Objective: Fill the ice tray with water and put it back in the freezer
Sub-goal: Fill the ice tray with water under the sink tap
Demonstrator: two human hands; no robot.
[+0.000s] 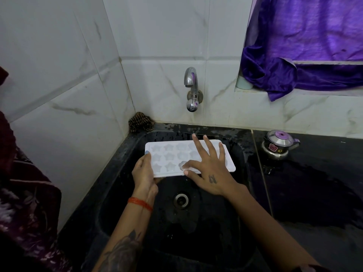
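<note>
We look down into a black sink (121,193) set in a corner of white tiled walls. Over the basin we hold a white ice tray (170,160) with star-shaped pockets, roughly level, face up. Its long axis runs left to right across the basin, with the right end angled slightly toward us. The tray sits below and in front of a chrome tap (191,88) on the back wall; we see no water running from it.

Our left hand (144,173) grips the tray's left short end, thumb on top, fingers curled beneath. Our right hand (208,169) lies spread wide and flat over the tray's right half, fingers splayed, gripping nothing.

The drain (181,199) lies below the tray. A small steel kettle (279,145) stands on the dark counter to the right, well apart.
</note>
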